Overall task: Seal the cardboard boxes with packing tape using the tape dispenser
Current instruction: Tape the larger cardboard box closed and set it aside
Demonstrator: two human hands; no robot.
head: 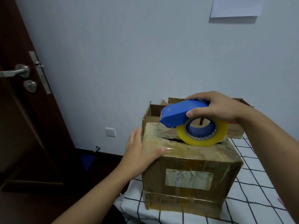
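A brown cardboard box with old tape and a torn label stands on the checked bed sheet. Its top flaps are folded down with a dark gap between them. My left hand lies flat against the box's upper left corner, thumb on the top flap. My right hand grips the blue tape dispenser from above. Its yellowish tape roll hangs just over the gap in the box top. Behind stands a second cardboard box with its flaps open.
The white sheet with black grid lines covers the bed under the boxes. A dark wooden door with a metal handle stands open at the left. A wall socket sits low on the pale wall.
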